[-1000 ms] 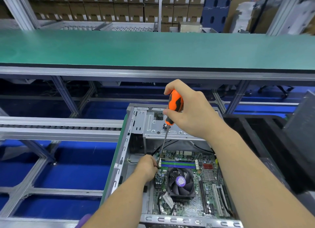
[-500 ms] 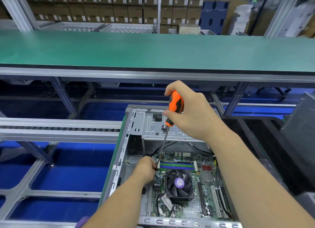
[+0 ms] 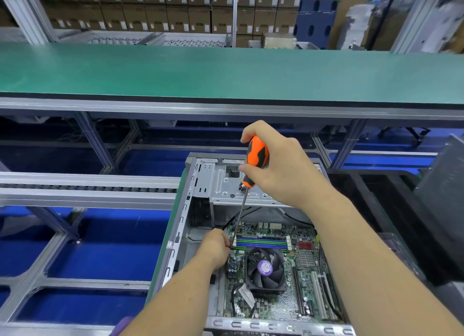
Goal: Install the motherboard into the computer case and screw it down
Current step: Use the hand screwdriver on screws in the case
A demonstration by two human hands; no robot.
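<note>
Progress, judged from layout: motherboard (image 3: 296, 280) already lies flat inside the computer case (image 3: 180, 225), lower centre of frame, so placement looks done and fastening is the step in hand. How many screws are in, cannot tell; none is plainly visible.

Surroundings, largest first: green bench top (image 3: 226, 71) spans the upper half; roller conveyor rail (image 3: 88, 185) runs at mid left; stacked cartons (image 3: 150, 9) along the top edge; dark bin (image 3: 376, 210) at right, beside the case.

Inside the case: CPU fan (image 3: 265, 269) sits just right of the work point, memory slots (image 3: 261, 242) just above it, both crowding the tool's path. Loose black cables near the board's upper edge may also interfere.

Right hand (image 3: 278, 167) is wrapped around the orange handle of the screwdriver (image 3: 252, 167); shaft slants down-left. Left hand (image 3: 216, 246) has fingers curled at the tip, apparently steadying it; a screw there is hidden.
</note>
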